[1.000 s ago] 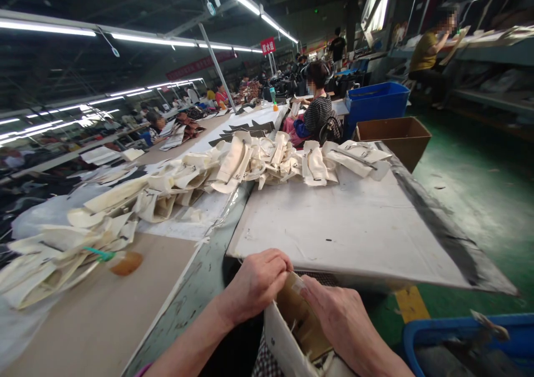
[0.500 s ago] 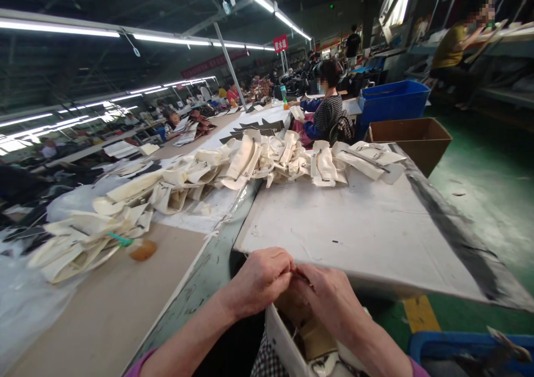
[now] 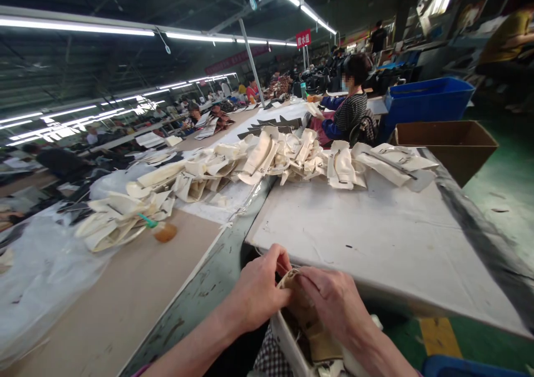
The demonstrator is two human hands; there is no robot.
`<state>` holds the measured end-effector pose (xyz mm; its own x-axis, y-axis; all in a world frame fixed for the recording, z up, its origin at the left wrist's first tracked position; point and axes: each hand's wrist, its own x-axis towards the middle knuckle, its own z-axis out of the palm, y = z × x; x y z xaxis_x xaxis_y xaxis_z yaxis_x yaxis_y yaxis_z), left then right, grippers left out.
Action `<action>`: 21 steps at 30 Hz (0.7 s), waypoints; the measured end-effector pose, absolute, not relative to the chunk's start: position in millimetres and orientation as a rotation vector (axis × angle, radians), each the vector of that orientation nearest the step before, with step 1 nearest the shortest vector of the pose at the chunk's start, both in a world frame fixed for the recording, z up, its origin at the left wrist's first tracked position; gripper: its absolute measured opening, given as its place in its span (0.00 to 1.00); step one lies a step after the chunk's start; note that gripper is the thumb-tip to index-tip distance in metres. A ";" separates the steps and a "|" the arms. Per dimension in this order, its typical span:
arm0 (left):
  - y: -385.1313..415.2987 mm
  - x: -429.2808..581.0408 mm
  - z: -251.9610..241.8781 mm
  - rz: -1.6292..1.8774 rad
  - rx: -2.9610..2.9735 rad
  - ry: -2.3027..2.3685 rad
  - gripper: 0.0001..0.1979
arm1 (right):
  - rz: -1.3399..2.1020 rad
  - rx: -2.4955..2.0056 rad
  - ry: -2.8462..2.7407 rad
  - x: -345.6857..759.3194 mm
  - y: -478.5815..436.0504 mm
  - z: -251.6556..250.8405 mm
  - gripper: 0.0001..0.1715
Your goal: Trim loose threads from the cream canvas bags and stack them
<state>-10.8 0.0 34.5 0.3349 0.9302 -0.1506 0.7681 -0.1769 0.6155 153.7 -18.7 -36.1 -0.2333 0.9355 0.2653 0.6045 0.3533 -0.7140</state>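
Observation:
A cream bag [image 3: 285, 341] rests at my lap, its brown inner side showing through the open top. My left hand [image 3: 262, 285] is closed at the far end of its rim, thumb and forefinger pinching the edge. Close beside it, my right hand [image 3: 336, 296] grips the same rim from the right, its fingers partly hidden behind the hand. Between the two hands a short stretch of folded edge can be seen. Whether a small part is also held there, I cannot tell.
A white-covered table [image 3: 354, 227] lies ahead, with a row of cream bag pieces [image 3: 262, 154] along its far side. On the left bench stands an amber glue bottle [image 3: 164, 232] with a green nozzle. A seated co-worker [image 3: 350, 113], a blue bin [image 3: 429, 102] and a cardboard box [image 3: 446, 143] are beyond.
My view has swung left, so the surroundings sit further right. My hands have parted slightly at the bag's rim, and the left fingers have risen and opened a little around the edge.

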 end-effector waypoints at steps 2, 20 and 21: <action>0.3 -11.4 35.6 0.309 2.036 1.475 0.07 | 0.633 -1.343 -1.949 153.8 -19.2 -37.8 0.16; 6.7 -16.7 35.5 0.363 1.864 1.311 0.05 | 0.593 -1.286 -1.936 154.9 -16.7 -42.3 0.03; 6.9 -16.4 35.0 0.367 1.851 1.302 0.05 | 0.565 -1.216 -1.937 155.5 -16.7 -41.5 0.04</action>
